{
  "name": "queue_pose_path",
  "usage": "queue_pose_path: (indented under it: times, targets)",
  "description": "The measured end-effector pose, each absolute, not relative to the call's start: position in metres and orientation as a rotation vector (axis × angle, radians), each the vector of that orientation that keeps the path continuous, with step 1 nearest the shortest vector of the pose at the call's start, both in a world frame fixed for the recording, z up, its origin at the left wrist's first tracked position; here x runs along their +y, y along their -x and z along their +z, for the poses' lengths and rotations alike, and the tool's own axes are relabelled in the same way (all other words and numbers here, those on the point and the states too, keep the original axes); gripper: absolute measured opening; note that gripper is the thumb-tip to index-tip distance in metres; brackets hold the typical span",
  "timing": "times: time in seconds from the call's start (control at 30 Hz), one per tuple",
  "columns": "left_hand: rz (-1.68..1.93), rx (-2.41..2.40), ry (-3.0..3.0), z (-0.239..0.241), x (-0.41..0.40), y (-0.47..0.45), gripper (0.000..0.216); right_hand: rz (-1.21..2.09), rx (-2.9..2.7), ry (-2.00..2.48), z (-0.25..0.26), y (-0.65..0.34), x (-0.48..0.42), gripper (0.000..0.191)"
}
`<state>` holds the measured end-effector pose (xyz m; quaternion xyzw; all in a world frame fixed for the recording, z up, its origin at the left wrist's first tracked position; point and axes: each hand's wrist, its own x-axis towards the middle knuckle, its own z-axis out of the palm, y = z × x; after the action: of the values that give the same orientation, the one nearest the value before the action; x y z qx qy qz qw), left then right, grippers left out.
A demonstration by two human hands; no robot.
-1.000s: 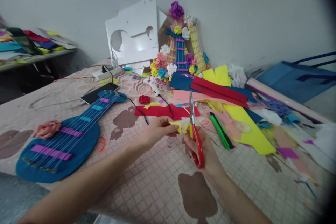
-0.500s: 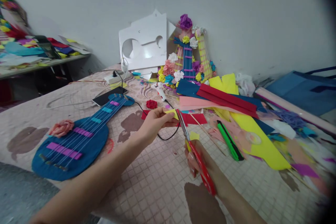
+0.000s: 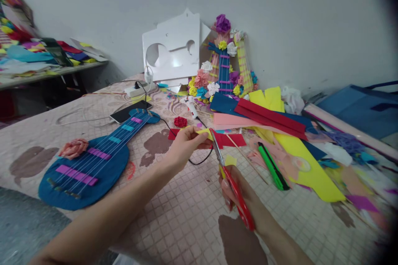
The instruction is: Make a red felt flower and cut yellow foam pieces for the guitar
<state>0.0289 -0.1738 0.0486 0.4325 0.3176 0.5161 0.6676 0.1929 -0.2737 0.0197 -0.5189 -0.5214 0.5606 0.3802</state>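
Note:
My left hand (image 3: pixel 188 143) pinches a small piece of yellow crepe paper (image 3: pixel 205 133) above the middle of the table. Red-handled scissors (image 3: pixel 235 192) are gripped in my right hand (image 3: pixel 232 188), their blades pointing up and away, with the tips at the yellow paper's right edge. Whether the blades are parted is hard to make out. Below them lies a yellow scrap (image 3: pixel 230 160). Behind my hands is a strip of red paper (image 3: pixel 231 140), and a red paper rose (image 3: pixel 180 121) sits just past it. A blue paper guitar (image 3: pixel 93 161) with strings and a pink rose lies to the left.
A white glue gun (image 3: pixel 190 107) with a black cord rests behind my hands. On the right are a green utility knife (image 3: pixel 272 166), a thin stick (image 3: pixel 245 158) and stacked crepe paper (image 3: pixel 270 118). A phone (image 3: pixel 124 112) and power strip (image 3: pixel 137 90) are at back left.
The camera view has shifted slightly. My hands, the yellow paper and the scissors keep nearly the same position.

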Motion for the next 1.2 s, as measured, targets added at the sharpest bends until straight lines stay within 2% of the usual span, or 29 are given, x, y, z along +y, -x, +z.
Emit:
queue_pose_path:
  times: [1.2]
  targets:
    - [1.219, 0.727, -0.938, 0.0481, -0.1754, -0.0320, 0.019, 1.419, -1.330, 1.366, 0.0287, -0.1908, -0.2733, 0.038]
